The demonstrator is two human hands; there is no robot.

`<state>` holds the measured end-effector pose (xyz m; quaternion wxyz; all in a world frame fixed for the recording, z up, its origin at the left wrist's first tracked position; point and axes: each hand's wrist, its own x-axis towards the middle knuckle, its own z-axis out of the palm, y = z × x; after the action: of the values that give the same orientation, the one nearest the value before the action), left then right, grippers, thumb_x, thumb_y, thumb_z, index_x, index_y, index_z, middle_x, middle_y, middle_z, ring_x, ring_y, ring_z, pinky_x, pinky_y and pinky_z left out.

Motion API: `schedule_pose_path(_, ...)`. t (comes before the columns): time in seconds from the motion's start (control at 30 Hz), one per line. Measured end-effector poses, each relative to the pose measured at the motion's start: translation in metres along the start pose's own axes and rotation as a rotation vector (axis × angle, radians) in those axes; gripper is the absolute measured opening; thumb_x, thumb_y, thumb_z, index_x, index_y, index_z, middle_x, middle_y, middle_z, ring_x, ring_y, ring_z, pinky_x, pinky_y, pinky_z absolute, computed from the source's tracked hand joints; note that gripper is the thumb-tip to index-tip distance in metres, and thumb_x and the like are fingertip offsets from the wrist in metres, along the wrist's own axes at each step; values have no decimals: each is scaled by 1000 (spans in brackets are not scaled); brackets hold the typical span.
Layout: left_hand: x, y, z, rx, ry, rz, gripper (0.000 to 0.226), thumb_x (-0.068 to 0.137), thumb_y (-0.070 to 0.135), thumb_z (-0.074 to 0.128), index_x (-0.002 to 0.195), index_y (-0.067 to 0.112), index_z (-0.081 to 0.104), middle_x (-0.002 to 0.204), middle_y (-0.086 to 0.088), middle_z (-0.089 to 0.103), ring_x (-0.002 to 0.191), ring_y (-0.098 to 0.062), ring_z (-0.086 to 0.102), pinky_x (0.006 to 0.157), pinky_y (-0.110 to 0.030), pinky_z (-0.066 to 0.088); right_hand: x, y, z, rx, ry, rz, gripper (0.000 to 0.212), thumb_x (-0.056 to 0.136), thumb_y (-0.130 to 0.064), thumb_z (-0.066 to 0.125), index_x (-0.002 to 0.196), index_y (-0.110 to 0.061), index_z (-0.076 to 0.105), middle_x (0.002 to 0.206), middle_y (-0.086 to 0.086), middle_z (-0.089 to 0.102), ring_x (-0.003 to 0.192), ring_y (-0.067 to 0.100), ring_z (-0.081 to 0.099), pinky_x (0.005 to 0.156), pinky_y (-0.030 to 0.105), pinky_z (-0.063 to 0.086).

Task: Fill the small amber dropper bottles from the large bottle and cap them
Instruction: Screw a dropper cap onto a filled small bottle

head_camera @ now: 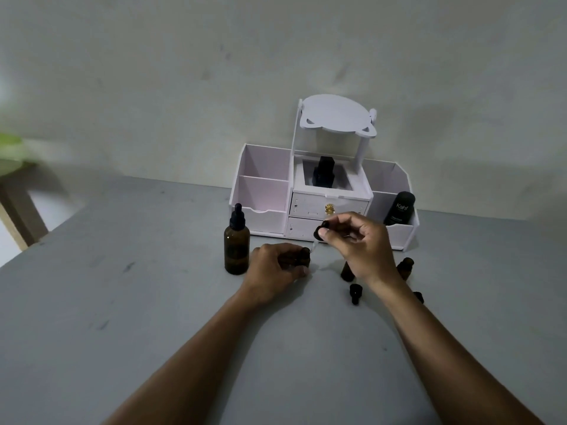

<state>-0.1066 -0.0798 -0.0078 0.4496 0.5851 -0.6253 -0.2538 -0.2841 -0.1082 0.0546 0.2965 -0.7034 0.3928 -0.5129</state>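
Observation:
The large amber bottle [236, 246] stands upright on the grey table [122, 302] with its black dropper cap on. Just right of it, my left hand [274, 271] is wrapped around a small amber bottle [303, 256], which is mostly hidden by the fingers. Above it my right hand [352, 240] pinches a black dropper cap [320, 232]; its clear glass pipette [313, 247] points down at that bottle's mouth. Two more small amber bottles [347, 272] [405, 266] stand behind my right wrist. A loose black cap [355, 293] lies near them, another [418, 297] partly hidden by my forearm.
A white desk organiser [264, 191] with drawers and a small top shelf stands against the wall behind the bottles. It holds a black bottle [322, 173] in the middle and a black Kahf container [400, 208] at the right. A wooden stool [15, 191] is at far left.

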Motion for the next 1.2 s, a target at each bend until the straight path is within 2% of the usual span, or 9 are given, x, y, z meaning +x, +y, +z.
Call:
schedule_pose_path(0.2,2,-4,-1,2,-16,-1,46,78,17,84,123,19,71,113,4,76,98,-2,70,96,-14,50,4,10,11,34,72,-5,16,81,-7,79,96,-4,74,88,5,76,78,7,71,73,13,54)
schedule_pose_path(0.33,3,-6,-2,2,-29,1,47,79,19,84,124,20,71,115,5,75,101,-2,70,98,-17,51,2,15,16,9,32,-13,13,80,-7,80,91,-7,74,85,1,75,76,6,70,74,14,54)
schedule_pose_path(0.43,1,-4,-1,-16,-15,7,39,78,19,83,116,22,75,104,10,78,90,3,71,85,-7,51,-4,25,27,-36,14,-5,12,80,-8,80,89,-11,74,82,0,74,74,5,69,72,13,52)
schedule_pose_path(0.6,-4,3,-2,-91,1,10,31,79,10,79,108,22,78,90,12,78,80,1,73,67,-9,54,-18,38,43,-134,74,-35,22,83,-15,77,105,-18,76,96,-3,76,82,9,71,73,19,57)
schedule_pose_path(0.73,-5,5,-3,-100,-6,19,32,79,10,80,108,21,78,91,12,78,82,4,72,73,-8,53,-20,41,46,-175,140,-66,21,82,-20,79,103,-17,77,97,-2,76,85,11,71,76,26,59)
schedule_pose_path(0.87,-3,4,-3,-65,-25,38,32,81,12,79,112,21,77,95,13,77,86,5,71,80,-9,54,-23,39,43,-197,113,-103,30,85,-16,77,115,-14,73,105,-2,73,89,9,69,74,17,57)
schedule_pose_path(0.97,-3,3,-4,-61,-33,41,36,82,13,79,117,19,75,103,9,77,91,3,71,84,-11,53,-22,39,42,-210,96,-151,27,87,-11,74,113,-14,74,108,0,74,90,9,69,79,15,56)
schedule_pose_path(1.1,-2,2,-4,-61,-48,37,36,83,12,79,118,18,74,105,7,77,93,0,72,88,-13,55,-21,42,42,-217,93,-170,23,85,-11,75,108,-15,75,103,-3,74,88,10,69,87,28,57)
schedule_pose_path(1.2,-3,2,-4,-68,-43,40,34,83,12,79,116,19,75,104,7,78,92,-1,72,87,-14,55,-19,43,43,-198,100,-144,23,83,-13,78,106,-14,75,101,-1,74,88,11,69,78,24,57)
